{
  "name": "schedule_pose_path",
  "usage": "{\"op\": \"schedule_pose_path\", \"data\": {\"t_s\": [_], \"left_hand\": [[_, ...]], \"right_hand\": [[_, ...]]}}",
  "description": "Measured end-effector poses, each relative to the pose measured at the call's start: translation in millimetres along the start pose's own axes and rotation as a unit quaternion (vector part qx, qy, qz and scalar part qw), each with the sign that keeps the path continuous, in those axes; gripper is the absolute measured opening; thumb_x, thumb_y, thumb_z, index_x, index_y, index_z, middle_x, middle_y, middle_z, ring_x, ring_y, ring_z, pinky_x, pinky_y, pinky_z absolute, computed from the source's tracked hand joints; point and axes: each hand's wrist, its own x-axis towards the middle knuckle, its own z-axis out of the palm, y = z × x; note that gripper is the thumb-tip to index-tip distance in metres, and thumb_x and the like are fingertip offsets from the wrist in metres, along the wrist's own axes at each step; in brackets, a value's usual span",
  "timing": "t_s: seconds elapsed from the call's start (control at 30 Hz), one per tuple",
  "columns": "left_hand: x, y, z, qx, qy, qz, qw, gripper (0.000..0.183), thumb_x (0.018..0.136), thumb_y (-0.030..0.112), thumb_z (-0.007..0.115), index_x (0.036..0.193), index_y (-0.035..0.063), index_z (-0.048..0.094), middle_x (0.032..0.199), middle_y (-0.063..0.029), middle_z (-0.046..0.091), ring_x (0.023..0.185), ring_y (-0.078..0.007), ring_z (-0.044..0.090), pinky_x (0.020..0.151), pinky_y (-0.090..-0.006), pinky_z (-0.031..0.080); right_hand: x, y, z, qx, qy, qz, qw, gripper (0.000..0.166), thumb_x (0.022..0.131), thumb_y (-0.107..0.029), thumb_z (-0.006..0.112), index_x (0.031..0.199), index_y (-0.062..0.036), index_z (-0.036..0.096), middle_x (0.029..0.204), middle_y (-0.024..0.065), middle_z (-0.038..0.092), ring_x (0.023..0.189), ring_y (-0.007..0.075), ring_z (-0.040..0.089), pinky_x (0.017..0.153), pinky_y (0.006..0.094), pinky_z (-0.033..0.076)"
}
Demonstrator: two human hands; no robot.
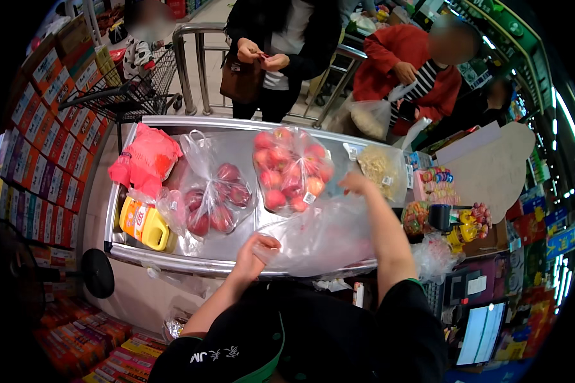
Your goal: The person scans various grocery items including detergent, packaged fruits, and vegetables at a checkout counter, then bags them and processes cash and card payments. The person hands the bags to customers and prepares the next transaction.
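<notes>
My left hand grips the edge of a large clear plastic bag at the near side of the metal checkout counter. The bag spreads rightward, under my right forearm. My right hand is beyond it with bent fingers, left of a bag of pale noodle-like food; whether it holds anything is unclear. A clear bag of red-and-yellow apples lies in the middle, with a label on it. Left of that sits a knotted clear bag of dark red fruit.
At the counter's left end are a pink plastic bag and a yellow jug. Candy tubs and a monitor stand right. Beyond the metal rail are people and a shopping cart. Stacked cartons line the left.
</notes>
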Motion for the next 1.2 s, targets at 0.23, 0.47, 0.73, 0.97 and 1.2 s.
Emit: {"op": "schedule_pose_path", "data": {"t_s": [0.23, 0.47, 0.73, 0.97, 1.2], "left_hand": [[33.3, -53.5, -63.7, -0.183, 0.256, -0.003, 0.949, 0.055, 0.094, 0.030, 0.023, 0.138, -0.0018, 0.023, 0.138, -0.0246, 0.034, 0.126, -0.0350, 0.037, 0.105, -0.0467, 0.028], [94.8, 14.6, -0.4, -0.109, 0.292, 0.027, 0.950, 0.055, 0.089, 0.033, 0.038, 0.133, 0.0001, 0.036, 0.131, -0.0210, 0.045, 0.113, -0.0314, 0.050, 0.096, -0.0438, 0.038], [180.1, 34.7, -19.8, -0.012, 0.406, 0.092, 0.909, 0.046, 0.090, 0.023, 0.044, 0.132, 0.0052, 0.040, 0.118, -0.0127, 0.054, 0.104, -0.0257, 0.055, 0.089, -0.0409, 0.045], [226.2, 89.6, -70.2, 0.023, 0.309, -0.018, 0.951, 0.051, 0.092, 0.028, 0.046, 0.138, 0.0090, 0.034, 0.129, -0.0129, 0.047, 0.114, -0.0233, 0.049, 0.093, -0.0393, 0.044], [249.6, 89.2, -64.5, 0.138, 0.266, -0.050, 0.953, 0.053, 0.092, 0.031, 0.047, 0.141, 0.0164, 0.031, 0.130, -0.0124, 0.046, 0.110, -0.0211, 0.052, 0.090, -0.0372, 0.045]], "right_hand": [[72.6, 39.3, 61.6, 0.236, 0.076, 0.061, 0.967, 0.023, 0.080, -0.026, 0.060, 0.077, -0.0036, 0.064, 0.064, 0.0078, 0.062, 0.046, 0.0165, 0.051, 0.040, 0.0323, 0.039], [164.1, 36.7, 27.2, 0.600, 0.029, 0.083, 0.795, 0.017, 0.087, -0.018, 0.056, 0.088, -0.0018, 0.060, 0.081, 0.0095, 0.062, 0.058, 0.0167, 0.052, 0.047, 0.0306, 0.042], [209.9, -80.5, -13.7, 0.386, 0.001, -0.095, 0.918, 0.007, 0.077, -0.004, 0.056, 0.074, -0.0021, 0.062, 0.062, 0.0024, 0.056, 0.048, 0.0105, 0.046, 0.044, 0.0264, 0.037], [211.1, -77.9, 8.5, 0.383, -0.130, -0.160, 0.900, 0.008, 0.075, -0.008, 0.060, 0.074, -0.0013, 0.064, 0.065, 0.0040, 0.058, 0.062, 0.0141, 0.055, 0.060, 0.0334, 0.045], [205.0, -99.4, 18.0, 0.457, 0.027, -0.065, 0.887, 0.009, 0.075, -0.005, 0.059, 0.077, -0.0011, 0.067, 0.070, 0.0051, 0.061, 0.064, 0.0148, 0.056, 0.058, 0.0322, 0.046]]}}
